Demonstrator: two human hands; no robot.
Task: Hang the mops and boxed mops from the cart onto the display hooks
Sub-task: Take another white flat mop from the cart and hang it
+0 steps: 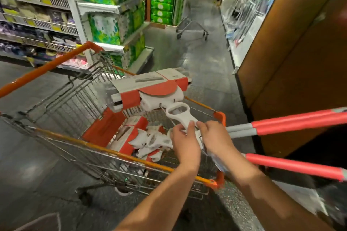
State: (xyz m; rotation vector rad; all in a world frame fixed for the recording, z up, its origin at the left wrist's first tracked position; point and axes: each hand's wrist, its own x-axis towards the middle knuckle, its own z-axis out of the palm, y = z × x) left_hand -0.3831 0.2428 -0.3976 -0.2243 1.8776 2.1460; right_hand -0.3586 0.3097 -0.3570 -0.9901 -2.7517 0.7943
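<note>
A white and red mop (150,88) with a cardboard sleeve round its head is lifted above the wire cart (93,148). My left hand (185,141) and my right hand (215,138) both grip its white handle lever just below the loop (177,113). More white and red mops and boxes (139,140) lie inside the cart basket. Red and grey mop poles (293,123) stick out to the right over the cart's corner, and another red pole (293,166) runs lower down.
The cart has an orange push bar (47,69) at the left. Shelves with green packs (112,24) stand behind it. A brown panel (293,62) rises at the right. A second trolley (191,26) stands down the grey aisle.
</note>
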